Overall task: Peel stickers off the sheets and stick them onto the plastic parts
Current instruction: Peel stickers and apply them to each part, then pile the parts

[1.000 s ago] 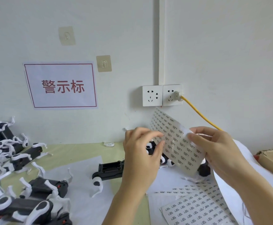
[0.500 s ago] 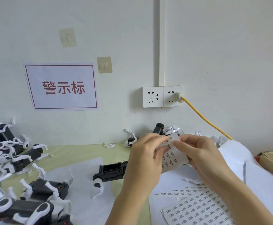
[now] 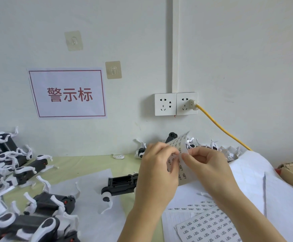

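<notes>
Nearest the camera, a flat sticker sheet [image 3: 210, 227] lay on white paper at the bottom right of the table [image 3: 83, 162], rows of small printed labels still on it. Just above it, both hands met on a second, curled sticker sheet [image 3: 180, 151] held up off the table. Left hand [image 3: 157, 169] had fingers curled round the sheet's left edge, backing it. Right hand [image 3: 206, 165] pinched at the sheet's middle with thumb and forefinger together; whether a label was already lifted, can't tell, too small.

Judgement: step in hand was peeling one label. Best done by bending the backing away at a label corner, catching the corner with a nail, pulling slowly and low so it didn't curl or tear, touching the adhesive as little as possible.

Left of the hands, a black plastic part [image 3: 119, 186] with a white wheel-like end lay on paper, likely next to receive a label. More black-and-white parts [image 3: 20, 165] were heaped at far left, others [image 3: 191, 145] behind the hands against the wall. Beyond: wall socket [image 3: 176, 103] with yellow cable [image 3: 222, 130], red-lettered sign [image 3: 67, 93].
</notes>
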Demonstrator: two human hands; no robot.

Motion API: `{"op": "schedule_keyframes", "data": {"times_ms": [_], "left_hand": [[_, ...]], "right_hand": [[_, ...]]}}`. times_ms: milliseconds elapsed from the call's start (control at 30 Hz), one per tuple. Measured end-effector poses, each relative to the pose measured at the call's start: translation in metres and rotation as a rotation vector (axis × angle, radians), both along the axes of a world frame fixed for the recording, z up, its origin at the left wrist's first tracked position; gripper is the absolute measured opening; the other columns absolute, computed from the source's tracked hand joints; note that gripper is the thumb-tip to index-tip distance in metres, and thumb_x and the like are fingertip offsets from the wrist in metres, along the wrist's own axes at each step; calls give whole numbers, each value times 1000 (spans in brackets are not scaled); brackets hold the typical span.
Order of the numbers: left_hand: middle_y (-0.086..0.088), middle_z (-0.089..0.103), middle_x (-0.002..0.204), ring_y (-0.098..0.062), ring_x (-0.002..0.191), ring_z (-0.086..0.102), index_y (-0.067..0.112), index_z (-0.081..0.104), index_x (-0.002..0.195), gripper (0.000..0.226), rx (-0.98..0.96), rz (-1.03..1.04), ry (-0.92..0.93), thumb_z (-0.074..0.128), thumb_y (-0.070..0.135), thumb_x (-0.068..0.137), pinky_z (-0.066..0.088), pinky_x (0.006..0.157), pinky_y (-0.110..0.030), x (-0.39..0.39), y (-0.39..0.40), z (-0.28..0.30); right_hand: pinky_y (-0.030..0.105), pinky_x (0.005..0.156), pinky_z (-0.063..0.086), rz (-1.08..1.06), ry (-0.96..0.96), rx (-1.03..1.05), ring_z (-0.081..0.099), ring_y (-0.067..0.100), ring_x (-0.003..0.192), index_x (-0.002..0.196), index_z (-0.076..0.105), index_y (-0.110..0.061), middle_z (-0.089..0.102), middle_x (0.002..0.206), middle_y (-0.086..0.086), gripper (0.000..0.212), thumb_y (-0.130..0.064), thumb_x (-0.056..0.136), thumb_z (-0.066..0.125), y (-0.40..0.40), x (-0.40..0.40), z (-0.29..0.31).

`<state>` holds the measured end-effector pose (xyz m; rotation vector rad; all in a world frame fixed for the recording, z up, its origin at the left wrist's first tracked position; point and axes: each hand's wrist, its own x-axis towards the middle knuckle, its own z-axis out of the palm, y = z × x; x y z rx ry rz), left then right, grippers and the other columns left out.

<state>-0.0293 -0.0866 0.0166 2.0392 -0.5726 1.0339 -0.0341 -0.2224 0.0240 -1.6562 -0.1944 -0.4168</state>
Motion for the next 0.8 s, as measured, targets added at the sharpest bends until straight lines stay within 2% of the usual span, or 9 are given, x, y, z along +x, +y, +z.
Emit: {"op": "schedule_keyframes", "data": {"times_ms": [100,267,333,433,533,667,800], "left_hand": [[9,68,84,-7,81,63,14,73,90,10,-55,-50,82,67,7,91,51,75,-27,2,0,-2],[14,70,73,-3,74,67,17,72,85,16,-162,-115,205,65,6,93,52,68,-17,4,0,-5],[15,70,74,0,75,67,19,73,86,16,-200,-132,266,66,7,94,50,68,-11,6,2,-6],[12,71,76,-1,76,67,23,71,84,18,-238,-142,316,68,8,92,49,70,-11,9,4,-6],[11,71,75,-3,75,68,24,70,82,20,-249,-157,322,68,6,92,51,72,-15,11,6,-7],[14,71,77,-4,73,68,25,70,80,21,-230,-167,304,67,7,92,50,68,-11,9,6,-6],[14,71,75,-4,70,68,20,71,78,18,-221,-161,294,67,8,91,50,65,-11,8,5,-6]], "right_hand": [[14,57,48,-25,-36,-47,68,7,63,69,75,-21,74,70,-3,23,-17,91,68,4,0,-2],[6,55,45,-64,-105,-133,69,-1,64,70,75,-25,73,67,-13,23,-18,91,69,9,-3,-3],[5,57,45,-75,-127,-170,68,-2,66,69,74,-28,73,66,-16,24,-17,90,70,9,-3,-3],[6,60,47,-68,-143,-199,69,-2,68,69,73,-31,73,68,-17,25,-17,90,72,9,-3,-3],[7,62,49,-55,-147,-211,70,-1,69,72,74,-31,74,70,-16,23,-17,90,72,9,-3,-3],[4,61,47,-66,-165,-218,69,-4,69,70,74,-32,73,69,-18,26,-15,90,71,9,-3,-3],[7,66,49,-54,-158,-238,70,-3,71,76,77,-28,74,71,-17,20,-16,91,70,10,-3,-4]]}}
